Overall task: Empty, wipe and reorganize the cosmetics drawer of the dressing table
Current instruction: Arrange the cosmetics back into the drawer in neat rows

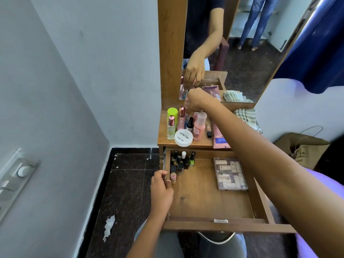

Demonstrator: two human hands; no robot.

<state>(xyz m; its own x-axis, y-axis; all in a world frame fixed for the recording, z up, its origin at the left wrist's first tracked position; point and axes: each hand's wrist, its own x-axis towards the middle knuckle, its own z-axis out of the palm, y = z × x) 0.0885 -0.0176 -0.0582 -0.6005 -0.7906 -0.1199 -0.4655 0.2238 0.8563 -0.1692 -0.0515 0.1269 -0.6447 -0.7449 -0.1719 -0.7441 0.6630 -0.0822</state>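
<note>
Forearm (260, 155) across drawer (201, 198), bottles (199, 125) crowding tabletop (162, 127)

Bright, even light; wide-angle bend at the edges.
Soft, diffuse light leaves only faint shadows at the back left corner of the drawer (201, 192). Pale violet glare blooms at the right edge under the blue cloth (316, 53), and a metal rail (314, 13) above shines. The wall (83, 71) bows at left. The fingertips of the right hand (195, 101) are smeared; the mirror (251, 62) looks soft.

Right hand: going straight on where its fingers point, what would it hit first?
Likely the rose-gold-capped pink bottle, just below the right hand. Depth is unclear, so that is only a guess.
</note>
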